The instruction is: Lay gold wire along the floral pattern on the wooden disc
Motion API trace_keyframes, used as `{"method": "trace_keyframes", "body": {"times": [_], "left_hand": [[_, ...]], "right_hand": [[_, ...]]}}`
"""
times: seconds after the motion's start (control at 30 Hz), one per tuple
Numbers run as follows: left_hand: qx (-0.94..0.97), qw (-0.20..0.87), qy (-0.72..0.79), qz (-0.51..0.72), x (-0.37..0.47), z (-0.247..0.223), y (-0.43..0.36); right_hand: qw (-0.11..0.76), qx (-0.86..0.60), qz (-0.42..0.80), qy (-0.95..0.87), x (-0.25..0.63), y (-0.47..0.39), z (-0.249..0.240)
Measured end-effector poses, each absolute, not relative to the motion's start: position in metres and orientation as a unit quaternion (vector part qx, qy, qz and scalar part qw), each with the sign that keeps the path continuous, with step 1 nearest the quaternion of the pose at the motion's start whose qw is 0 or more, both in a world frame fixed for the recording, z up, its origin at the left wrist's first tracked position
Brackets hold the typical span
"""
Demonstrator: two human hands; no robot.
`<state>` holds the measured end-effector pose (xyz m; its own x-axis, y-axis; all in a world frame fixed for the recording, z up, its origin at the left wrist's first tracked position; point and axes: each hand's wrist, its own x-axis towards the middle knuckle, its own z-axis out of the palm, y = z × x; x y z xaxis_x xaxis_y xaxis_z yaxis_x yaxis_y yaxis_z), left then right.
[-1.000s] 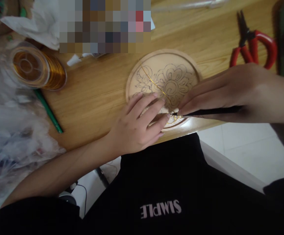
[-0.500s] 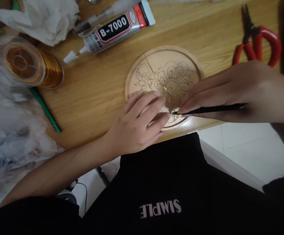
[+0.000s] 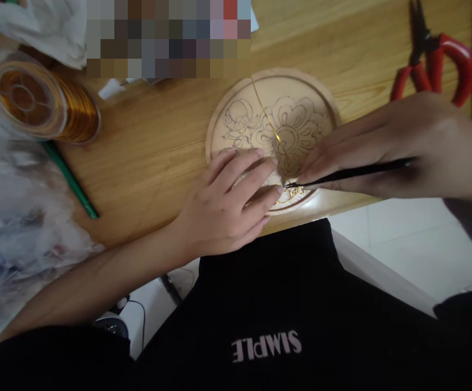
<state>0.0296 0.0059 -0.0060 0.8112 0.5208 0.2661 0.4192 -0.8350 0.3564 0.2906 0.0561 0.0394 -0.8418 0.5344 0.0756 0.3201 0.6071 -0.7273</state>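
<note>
A round wooden plate (image 3: 236,98) with a flower pattern drawn on it lies near the table's front edge. My left hand (image 3: 236,201) rests on its lower left part, fingers spread. My right hand (image 3: 386,146) is closed around black tweezers (image 3: 353,172), whose tips touch the plate's lower part beside my left fingertips. Gold wire (image 3: 277,137) runs from the plate's top rim down toward the tips. Shaped gold wire (image 3: 296,192) lies on the drawing near the lower rim.
Red-handled pliers (image 3: 435,65) lie at the back right. A spool of gold wire (image 3: 48,103) stands at the left, beside a green pencil-like stick (image 3: 70,179) and crumpled clear plastic (image 3: 19,217). White tissue (image 3: 52,27) lies at the back left; a pixelated patch covers things behind the plate.
The view has shifted slightly, and the plate appears a little larger. The tweezers' rear end sits a bit higher and farther right. Pixelation now covers the glue tube area.
</note>
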Motion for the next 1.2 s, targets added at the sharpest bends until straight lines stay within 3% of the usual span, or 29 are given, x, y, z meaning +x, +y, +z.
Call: {"method": "trace_keyframes", "body": {"times": [0.53, 1.2], "left_hand": [[0.943, 0.144, 0.242, 0.174, 0.028, -0.004, 0.008], [0.939, 0.148, 0.224, 0.214, 0.026, -0.004, 0.008]], "right_hand": [[0.181, -0.301, 0.43, -0.832, 0.293, 0.048, 0.028], [0.202, -0.268, 0.456, -0.824, 0.3, 0.047, 0.019]]}}
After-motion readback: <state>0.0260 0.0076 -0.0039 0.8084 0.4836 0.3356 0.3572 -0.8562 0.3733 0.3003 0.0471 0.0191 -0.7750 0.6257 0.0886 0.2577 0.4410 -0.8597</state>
